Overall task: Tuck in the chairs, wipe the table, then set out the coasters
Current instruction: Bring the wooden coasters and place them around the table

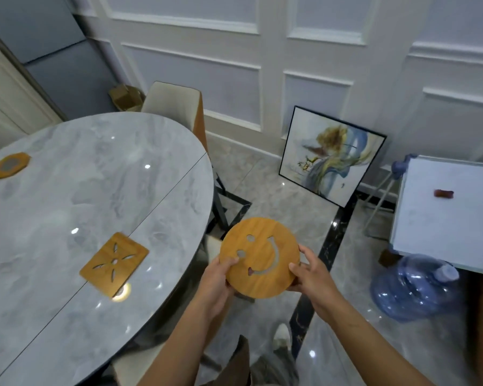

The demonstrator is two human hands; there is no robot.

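Note:
A round wooden coaster [265, 252] with a cut-out smiley face is held over the floor, just right of the table's edge. My left hand [216, 280] grips its left rim and my right hand [308, 271] grips its right rim. On the grey marble table [95, 174] lie two more wooden coasters: a rectangular one [114, 264] with a flower cut-out near the front, and an octagonal one [9, 165] at the far left. A cream and tan chair [176, 105] stands tucked at the table's far side.
A framed painting [332, 154] leans on the panelled wall. A blue water jug [413, 285] lies on the floor at right, beside a white table [446, 218] carrying a small brown object [444, 193]. Another chair's seat [212, 246] shows under the marble table's edge.

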